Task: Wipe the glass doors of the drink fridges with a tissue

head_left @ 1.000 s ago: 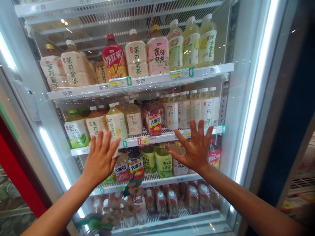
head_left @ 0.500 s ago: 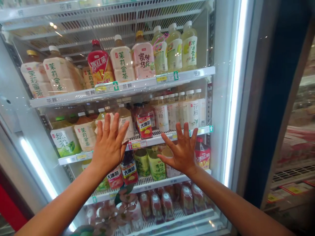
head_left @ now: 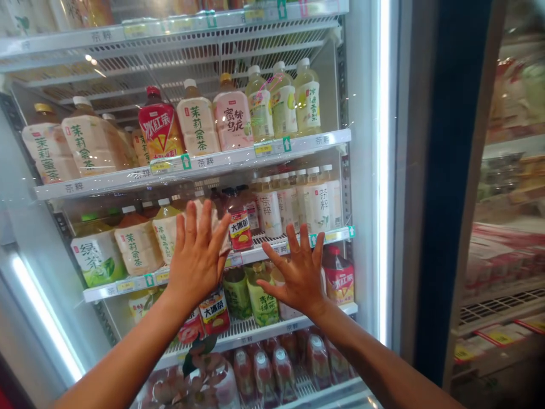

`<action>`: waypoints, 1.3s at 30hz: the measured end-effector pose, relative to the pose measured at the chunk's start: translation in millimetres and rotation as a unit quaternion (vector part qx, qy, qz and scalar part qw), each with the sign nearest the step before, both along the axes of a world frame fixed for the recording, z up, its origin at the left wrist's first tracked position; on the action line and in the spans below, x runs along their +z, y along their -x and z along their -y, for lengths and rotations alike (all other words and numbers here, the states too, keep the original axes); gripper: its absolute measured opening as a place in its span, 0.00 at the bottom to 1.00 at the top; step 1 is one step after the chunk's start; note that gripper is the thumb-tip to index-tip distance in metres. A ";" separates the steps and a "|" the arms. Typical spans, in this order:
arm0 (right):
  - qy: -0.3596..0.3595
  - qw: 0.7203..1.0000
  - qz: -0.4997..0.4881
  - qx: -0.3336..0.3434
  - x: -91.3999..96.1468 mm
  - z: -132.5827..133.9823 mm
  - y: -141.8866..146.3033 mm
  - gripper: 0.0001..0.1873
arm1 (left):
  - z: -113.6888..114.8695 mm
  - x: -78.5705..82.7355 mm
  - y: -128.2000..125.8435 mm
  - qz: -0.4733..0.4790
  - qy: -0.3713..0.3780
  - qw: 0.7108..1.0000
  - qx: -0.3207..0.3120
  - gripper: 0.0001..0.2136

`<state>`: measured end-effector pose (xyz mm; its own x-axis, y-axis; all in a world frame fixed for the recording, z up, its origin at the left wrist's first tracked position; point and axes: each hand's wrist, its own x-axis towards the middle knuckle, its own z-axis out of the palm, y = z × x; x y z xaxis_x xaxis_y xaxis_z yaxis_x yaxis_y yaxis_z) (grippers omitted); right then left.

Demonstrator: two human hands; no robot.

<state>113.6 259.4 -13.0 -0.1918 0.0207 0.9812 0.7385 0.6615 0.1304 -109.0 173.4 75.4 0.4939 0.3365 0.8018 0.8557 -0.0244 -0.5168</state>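
Observation:
My left hand [head_left: 198, 261] is raised with its fingers spread and holds nothing. Behind it are tea bottles on the middle shelf, partly hidden by the fingers; a dark-red bottle [head_left: 240, 224] shows just to its right. My right hand [head_left: 301, 277] is also spread and bare, in front of the middle shelf's front edge [head_left: 332, 236]. Left of its thumb, a green tea bottle [head_left: 263, 298] stands one shelf lower. Reflections suggest a glass pane before the shelves; whether my palms touch it, I cannot tell.
The lit drinks cooler has several wire shelves of bottles, including a red bottle [head_left: 158, 128] and a pink bottle [head_left: 233, 116] higher up. A bright light strip [head_left: 384, 170] runs down its right side. Beyond a dark panel [head_left: 451, 187], another shelf unit [head_left: 502, 301] holds packaged goods.
The camera view has shifted, so the shelves sit lower and further left in the picture. Both hands stay raised and spread; in the picture, the left moved slightly right and the right slightly left.

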 end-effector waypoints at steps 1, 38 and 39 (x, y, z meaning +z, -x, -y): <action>0.000 1.000 0.000 0.000 0.0 -0.1 0.2 0.53 | 2.8 -15.1 0.5 -0.012 0.015 1.000 -0.004 0.45; -0.026 1.000 0.006 0.008 -3.7 -3.9 -0.8 0.46 | 38.0 -4.6 89.6 0.067 -0.024 0.997 0.030 0.39; -0.026 1.000 0.007 0.009 -3.7 -4.0 -0.7 0.45 | 37.7 -2.8 90.5 0.078 -0.032 0.996 0.031 0.39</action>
